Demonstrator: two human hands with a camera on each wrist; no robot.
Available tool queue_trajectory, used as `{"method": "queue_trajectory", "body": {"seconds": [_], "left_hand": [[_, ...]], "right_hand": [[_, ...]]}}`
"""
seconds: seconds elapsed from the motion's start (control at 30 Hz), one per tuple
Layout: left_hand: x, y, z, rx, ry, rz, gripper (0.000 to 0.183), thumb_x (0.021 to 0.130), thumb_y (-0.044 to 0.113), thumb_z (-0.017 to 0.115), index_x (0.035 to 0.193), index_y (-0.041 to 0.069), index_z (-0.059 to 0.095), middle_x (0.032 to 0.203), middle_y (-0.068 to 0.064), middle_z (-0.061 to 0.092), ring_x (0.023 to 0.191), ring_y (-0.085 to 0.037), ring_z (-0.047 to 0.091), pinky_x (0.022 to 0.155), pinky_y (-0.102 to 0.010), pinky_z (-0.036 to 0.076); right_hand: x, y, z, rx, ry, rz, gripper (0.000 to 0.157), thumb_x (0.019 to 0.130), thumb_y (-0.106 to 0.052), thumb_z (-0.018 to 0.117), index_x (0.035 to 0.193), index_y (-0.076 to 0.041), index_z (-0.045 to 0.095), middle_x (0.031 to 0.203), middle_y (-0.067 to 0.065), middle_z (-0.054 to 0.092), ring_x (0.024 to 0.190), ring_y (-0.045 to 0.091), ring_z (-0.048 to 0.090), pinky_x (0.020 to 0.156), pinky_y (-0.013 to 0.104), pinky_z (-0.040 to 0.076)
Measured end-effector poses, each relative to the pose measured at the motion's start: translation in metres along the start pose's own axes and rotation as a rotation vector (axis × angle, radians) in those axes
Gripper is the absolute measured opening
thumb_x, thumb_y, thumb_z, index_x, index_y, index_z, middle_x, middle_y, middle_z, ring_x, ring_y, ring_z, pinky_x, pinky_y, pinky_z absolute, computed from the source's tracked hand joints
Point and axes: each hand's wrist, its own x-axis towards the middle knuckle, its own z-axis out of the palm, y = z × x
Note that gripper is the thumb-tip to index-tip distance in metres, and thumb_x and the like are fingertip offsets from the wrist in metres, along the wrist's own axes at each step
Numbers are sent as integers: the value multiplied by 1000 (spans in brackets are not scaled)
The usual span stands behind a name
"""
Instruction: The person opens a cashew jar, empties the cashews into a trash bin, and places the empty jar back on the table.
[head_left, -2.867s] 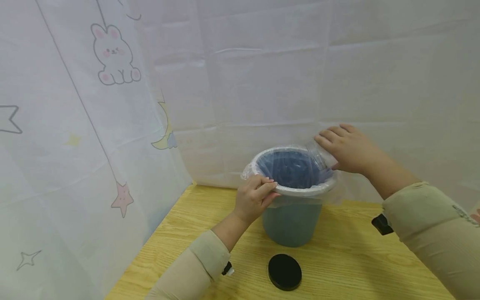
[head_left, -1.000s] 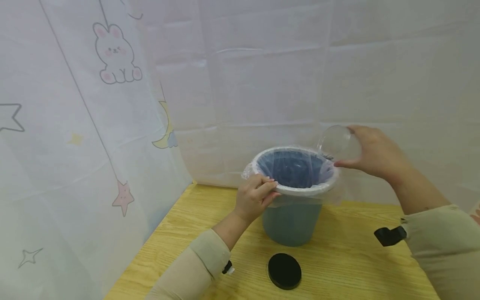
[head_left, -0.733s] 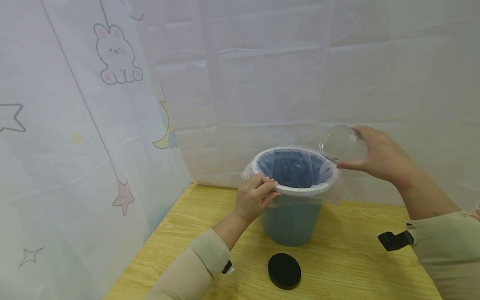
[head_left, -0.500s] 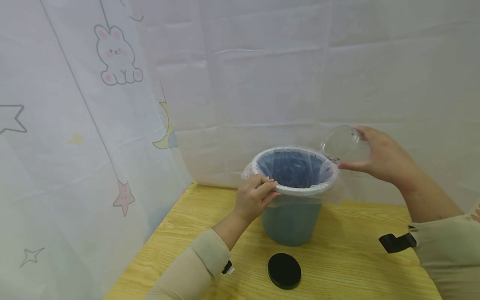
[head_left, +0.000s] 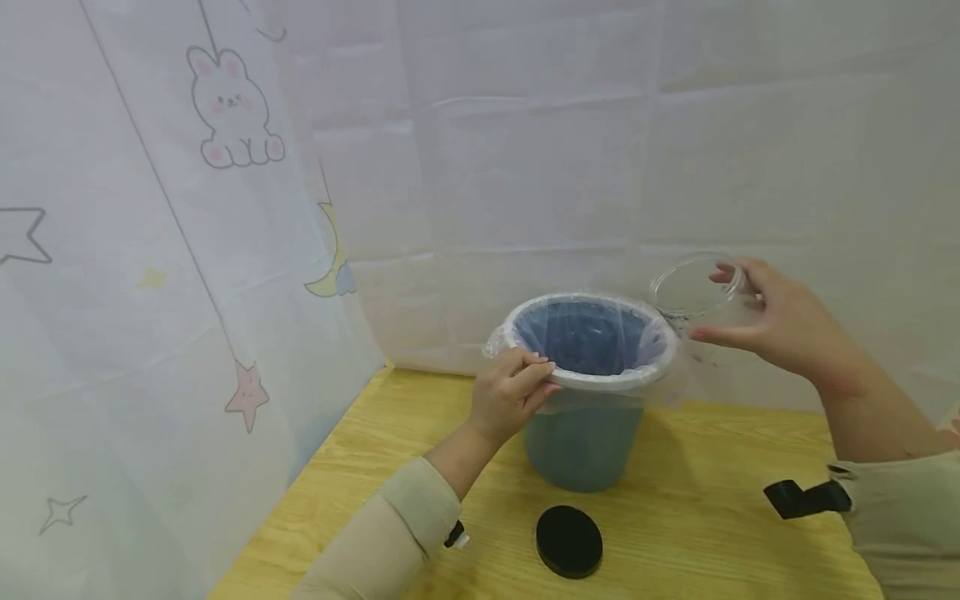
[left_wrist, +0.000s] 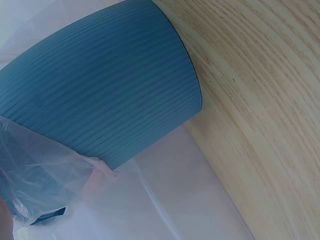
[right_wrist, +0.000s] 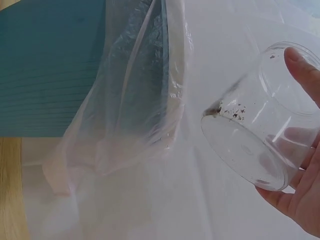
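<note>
A blue trash bin (head_left: 585, 454) with a white rim (head_left: 611, 382) and a clear plastic liner (head_left: 660, 346) stands on the table. My left hand (head_left: 508, 396) grips its near-left rim, fingers over the liner. Just right of the bin, my right hand (head_left: 791, 325) holds a clear jar (right_wrist: 250, 135), thumb on one side and fingers on the other. In the head view the jar's round mouth is turned upward. Dark specks (right_wrist: 235, 111) cling inside it near the base. A round black lid (head_left: 569, 542) lies on the table in front of the bin.
The wood-grain table (head_left: 697, 500) extends around the bin. A pale sheet (head_left: 517, 183) hangs close behind it, and another sheet (head_left: 150, 375) printed with a rabbit and stars hangs on the left.
My right hand has drawn back rightward from over the bin, turning the jar from tipped into it to mouth upward. The left hand, bin and lid stay in place.
</note>
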Motion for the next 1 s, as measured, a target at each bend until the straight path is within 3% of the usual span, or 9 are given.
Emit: {"method": "queue_trajectory", "body": {"seconds": [0.13, 0.23, 0.47, 0.7, 1.0], "left_hand": [[0, 0, 0, 1, 1, -2, 26, 85, 39, 61, 90, 15, 69, 86, 0, 58, 77, -12, 58, 72, -20, 49], [1, 0, 0, 0, -1, -3, 25, 84, 39, 63, 90, 15, 69, 86, 0, 58, 77, -12, 58, 72, -20, 49], [-1, -1, 1, 4, -5, -4, 26, 83, 40, 64, 92, 16, 68, 88, 0, 58, 80, -13, 59, 75, -20, 49], [2, -1, -1, 7, -7, -4, 26, 83, 39, 64, 92, 15, 69, 88, 0, 58, 80, -13, 59, 76, -21, 49], [1, 0, -2, 2, -13, -11, 27, 82, 40, 65, 91, 15, 69, 88, 0, 58, 80, -13, 59, 76, -20, 49]], "right_hand": [[-5, 2, 0, 32, -11, 3, 83, 73, -33, 77, 139, -13, 31, 136, 10, 41, 119, 43, 39, 80, 28, 41], [-8, 4, 1, 53, -3, -1, 78, 75, -29, 76, 138, -17, 32, 133, 6, 42, 116, 36, 43, 67, 9, 35], [-12, 6, 4, 104, 12, -30, 71, 78, -23, 74, 137, -20, 34, 124, -2, 43, 108, 28, 44, 67, 11, 38], [-17, 9, 8, 208, 37, -72, 66, 80, -11, 71, 136, -18, 36, 119, -10, 46, 94, -3, 48, 68, 8, 43], [-23, 17, 18, 362, -7, -156, 61, 81, 9, 61, 134, -8, 37, 122, -7, 48, 93, -1, 57, 70, 13, 48]]}}
